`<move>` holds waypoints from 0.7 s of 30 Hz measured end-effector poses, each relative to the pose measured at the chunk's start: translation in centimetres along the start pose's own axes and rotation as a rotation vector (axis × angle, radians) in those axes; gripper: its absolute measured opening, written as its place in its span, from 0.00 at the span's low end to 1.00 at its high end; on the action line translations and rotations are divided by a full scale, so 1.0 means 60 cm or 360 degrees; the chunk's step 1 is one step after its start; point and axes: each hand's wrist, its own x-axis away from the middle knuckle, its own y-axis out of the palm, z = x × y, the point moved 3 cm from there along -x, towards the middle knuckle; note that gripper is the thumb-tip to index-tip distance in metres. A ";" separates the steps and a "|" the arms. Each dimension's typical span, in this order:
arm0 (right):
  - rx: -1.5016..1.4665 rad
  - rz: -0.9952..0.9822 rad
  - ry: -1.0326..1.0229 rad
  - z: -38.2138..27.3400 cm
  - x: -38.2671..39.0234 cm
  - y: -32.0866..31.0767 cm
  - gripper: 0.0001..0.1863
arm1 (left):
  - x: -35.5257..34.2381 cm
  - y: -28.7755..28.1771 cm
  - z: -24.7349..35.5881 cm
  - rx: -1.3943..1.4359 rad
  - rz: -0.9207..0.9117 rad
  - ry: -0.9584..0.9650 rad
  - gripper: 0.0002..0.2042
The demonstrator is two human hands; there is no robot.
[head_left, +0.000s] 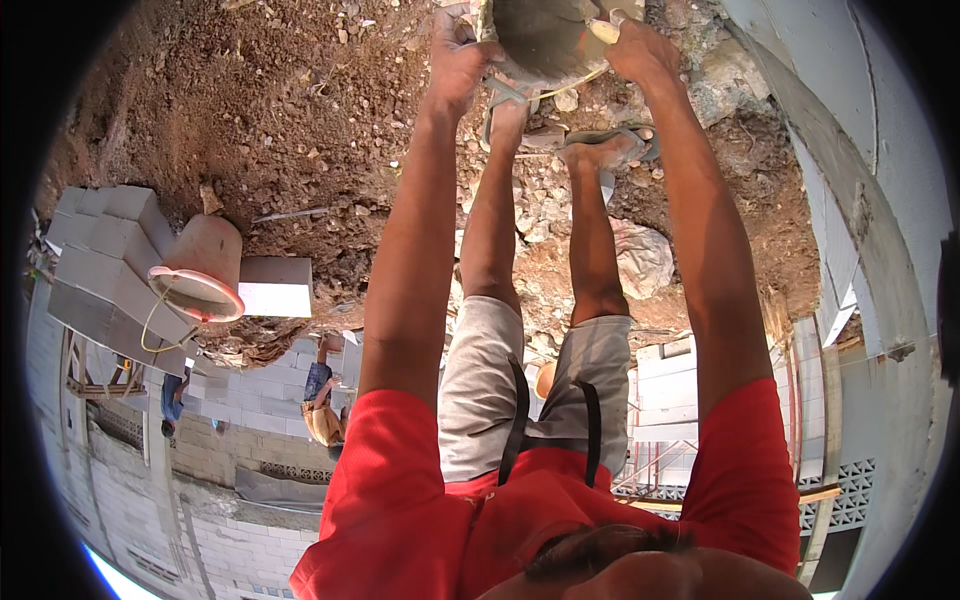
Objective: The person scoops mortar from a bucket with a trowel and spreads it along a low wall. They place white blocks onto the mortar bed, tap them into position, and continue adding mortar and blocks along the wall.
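A bucket [548, 70] with grey wet mortar inside is at the top of the head view, partly cut off by the frame edge. My left hand [462, 62] grips its left rim, thumb over the edge. On the opposite side my right hand [642, 48] is closed at the rim. A small pale yellow piece [604, 32] shows by its fingers; I cannot make out what it is. The bucket's thin yellowish handle [570, 86] hangs along the near side. Both my arms are stretched out, and my sandalled feet [610, 148] stand just below the bucket.
Rubble and reddish soil [290, 110] cover the ground. A second bucket [205, 262] with a pink rim stands at the left beside stacked grey blocks [115, 240]. A pale sack [640, 258] lies near my leg. Two people [322, 400] are farther off; a grey wall [900, 180] rises at right.
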 end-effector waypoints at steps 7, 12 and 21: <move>-0.0476 -0.0253 -0.0314 -0.044 0.069 -0.048 0.20 | -0.034 -0.025 -0.005 -0.0478 0.0252 -0.0002 0.16; -0.0948 0.0239 0.0009 0.057 0.095 -0.026 0.20 | -0.050 -0.140 -0.082 -0.0460 0.0365 -0.0369 0.26; -0.1433 0.0093 0.1019 0.404 0.317 0.310 0.32 | -0.008 -0.163 -0.054 -0.0454 0.0246 -0.0381 0.23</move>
